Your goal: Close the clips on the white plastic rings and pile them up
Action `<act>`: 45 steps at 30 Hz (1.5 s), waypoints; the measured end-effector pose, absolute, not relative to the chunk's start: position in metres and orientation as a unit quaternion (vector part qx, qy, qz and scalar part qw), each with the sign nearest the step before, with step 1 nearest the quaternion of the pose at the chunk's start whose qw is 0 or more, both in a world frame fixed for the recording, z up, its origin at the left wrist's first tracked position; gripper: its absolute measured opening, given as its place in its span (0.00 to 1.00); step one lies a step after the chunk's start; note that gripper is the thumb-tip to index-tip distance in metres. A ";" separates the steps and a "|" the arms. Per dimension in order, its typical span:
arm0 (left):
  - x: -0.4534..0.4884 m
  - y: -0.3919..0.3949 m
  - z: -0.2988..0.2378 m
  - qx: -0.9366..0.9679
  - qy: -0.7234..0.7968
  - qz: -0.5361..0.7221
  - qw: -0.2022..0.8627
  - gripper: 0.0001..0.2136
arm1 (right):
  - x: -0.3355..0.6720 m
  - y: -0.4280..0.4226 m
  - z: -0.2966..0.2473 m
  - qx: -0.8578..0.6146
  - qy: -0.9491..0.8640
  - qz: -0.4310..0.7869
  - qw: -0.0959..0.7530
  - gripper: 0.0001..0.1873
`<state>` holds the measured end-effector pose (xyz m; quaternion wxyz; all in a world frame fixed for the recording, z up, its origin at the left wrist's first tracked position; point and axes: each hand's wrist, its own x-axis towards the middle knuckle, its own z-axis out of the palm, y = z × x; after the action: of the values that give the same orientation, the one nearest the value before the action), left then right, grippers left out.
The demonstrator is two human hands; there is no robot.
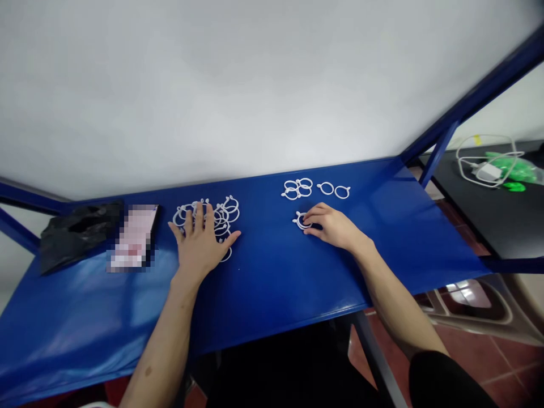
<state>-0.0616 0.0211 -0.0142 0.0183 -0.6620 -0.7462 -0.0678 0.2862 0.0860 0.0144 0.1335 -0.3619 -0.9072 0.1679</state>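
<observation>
Over a loose pile of white curtain rings (232, 211) lies my left hand (198, 243), palm down with its fingers spread. It covers part of the pile, and whether it presses on the rings is hard to see. My right hand (329, 225) is closed, thumb and fingertips at a pair of overlapping white curtain rings (300, 221) on the blue table; the fingers hide part of them. Beyond that hand sit a cluster of overlapping rings (298, 188) and two separate rings, one left (326, 183) and one right (342, 197). Each ring carries a small eyelet.
A blue sheet covers the table (272, 283), with a white wall behind. At the left lie a black plastic bag (63, 243) and a blurred-out flat object (134, 235). Blue frame bars (442, 153) rise at the right, beside a dark surface holding a white cable and charger (488, 171).
</observation>
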 end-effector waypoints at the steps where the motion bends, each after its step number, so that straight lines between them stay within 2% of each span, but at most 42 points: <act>1: -0.062 0.022 -0.015 -0.661 -0.747 -0.072 0.019 0.47 | 0.285 0.086 0.016 -0.361 -0.910 0.160 0.129 0.05; 7: -0.062 0.031 -0.023 -0.650 -0.754 -0.090 0.013 0.44 | 0.278 0.083 0.016 -0.368 -0.919 0.105 0.097 0.06; 11: -0.063 0.035 -0.026 -0.639 -0.763 -0.095 0.010 0.41 | 0.272 0.083 0.009 -0.380 -0.913 0.102 0.105 0.08; 15: -0.065 0.036 -0.025 -0.639 -0.761 -0.112 0.007 0.39 | 0.281 0.084 0.011 -0.402 -0.891 0.129 0.168 0.08; 20: -0.064 0.038 -0.023 -0.645 -0.750 -0.145 0.016 0.35 | 0.328 0.074 0.025 -0.469 -0.839 0.097 0.259 0.11; 28: -0.071 0.042 -0.013 -0.684 -0.702 -0.174 0.089 0.29 | 0.385 0.049 0.021 -0.489 -0.851 0.034 0.190 0.14; 34: -0.083 0.030 -0.004 -0.704 -0.643 -0.285 0.102 0.22 | 0.373 0.046 -0.002 -0.447 -0.878 0.035 0.170 0.14; 39: -0.061 0.019 0.006 -0.766 -0.540 -0.333 0.102 0.13 | 0.349 0.041 -0.001 -0.429 -0.887 0.033 0.167 0.15; 45: -0.020 0.000 0.009 -0.876 -0.372 -0.294 0.095 0.08 | 0.262 0.041 0.003 -0.346 -0.928 0.046 0.132 0.17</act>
<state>-0.0198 -0.0002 0.0090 0.0945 -0.8755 -0.3716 -0.2940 0.2624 0.0410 0.0035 0.1315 -0.3459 -0.9279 0.0464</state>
